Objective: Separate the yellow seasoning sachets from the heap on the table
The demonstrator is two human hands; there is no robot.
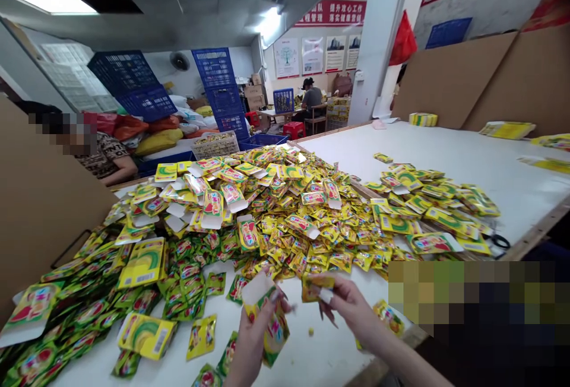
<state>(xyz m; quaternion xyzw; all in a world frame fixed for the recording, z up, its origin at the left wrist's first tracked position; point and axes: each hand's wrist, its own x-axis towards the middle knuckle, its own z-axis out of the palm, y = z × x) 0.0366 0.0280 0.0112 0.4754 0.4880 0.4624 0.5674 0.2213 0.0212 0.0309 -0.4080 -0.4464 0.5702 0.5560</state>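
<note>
My left hand [253, 333] is closed around a small yellow and green candy box [276, 333], whose white end flap stands up at the top. Just to the right, my right hand [350, 307] pinches a small yellow candy packet [315, 287] between thumb and fingers. A gap separates the packet from the box. Beyond both hands spreads a heap of loose yellow packets [320, 238], with open-flapped boxes [214, 206] lying on its upper left side. Green packets [187, 292] are piled to the left of my left hand.
A second pile of yellow boxes [427, 203] lies at the right of the white table [472, 155], near black scissors [501, 241]. Cardboard panels [40, 179] flank the table. One person [111, 155] sits at the left, another [313, 99] farther back. Blue crates [218, 87] stand behind.
</note>
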